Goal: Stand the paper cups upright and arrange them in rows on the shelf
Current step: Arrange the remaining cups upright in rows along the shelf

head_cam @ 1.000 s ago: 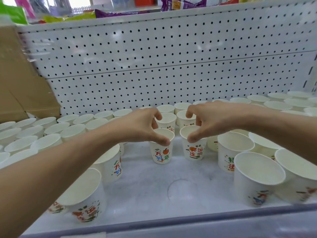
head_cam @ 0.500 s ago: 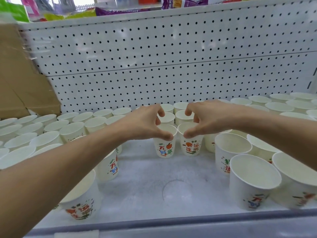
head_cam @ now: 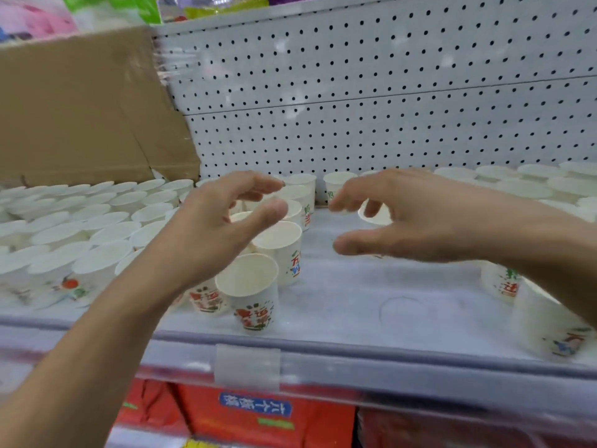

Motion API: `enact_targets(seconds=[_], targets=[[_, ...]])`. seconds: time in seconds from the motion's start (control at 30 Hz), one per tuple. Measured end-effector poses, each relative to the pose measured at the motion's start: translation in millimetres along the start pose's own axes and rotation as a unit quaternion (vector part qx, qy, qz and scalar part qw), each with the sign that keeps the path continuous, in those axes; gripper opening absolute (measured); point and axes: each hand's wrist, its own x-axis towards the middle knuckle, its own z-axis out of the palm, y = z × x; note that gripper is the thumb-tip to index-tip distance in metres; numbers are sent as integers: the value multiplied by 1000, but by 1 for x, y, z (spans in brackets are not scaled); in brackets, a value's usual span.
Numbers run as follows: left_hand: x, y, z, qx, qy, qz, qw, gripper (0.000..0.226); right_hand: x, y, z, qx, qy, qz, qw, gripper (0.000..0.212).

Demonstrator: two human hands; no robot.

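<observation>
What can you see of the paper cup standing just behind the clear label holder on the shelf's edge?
The paper cup is white, empty and upright, its round mouth open upward. Red and green print marks its side. It stands on the shelf near the front, crowded by neighbouring cups behind and left.

— What stands at the back?
— A white pegboard panel (head_cam: pixel 387 92), with a brown cardboard box (head_cam: pixel 87 108) in front of its left end.
— And higher up, lower down?
— Colourful packets (head_cam: pixel 223 4) along the top; red cartons (head_cam: pixel 258 425) underneath, one bearing a blue label (head_cam: pixel 255 409)
</observation>
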Motion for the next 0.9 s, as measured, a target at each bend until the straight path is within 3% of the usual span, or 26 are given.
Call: enact_targets(seconds=[0.17, 0.37, 0.53, 0.7, 0.8, 0.9], targets=[[-43, -42, -40, 85, -9, -37, 996, 44, 16, -58, 44, 62, -30, -12, 998, 66], [-51, -65, -58, 198, -70, -69, 975, 71, 31, -99, 70, -40, -5, 45, 998, 82], [-37, -80, -56, 196, -116, -86, 970, 87, 40, -107, 80, -68, 8, 70, 995, 81], [-28, -82, -54, 178, -109, -101, 973, 77, 38, -106, 78, -57, 11, 70, 996, 76], [-26, -74, -48, 204, -95, -81, 971, 77, 25, -96, 66, -61, 21, 62, 996, 72], [-23, -45, -39, 176, -62, -34, 982, 78, 5, -63, 35, -6, 20, 125, 992, 76]])
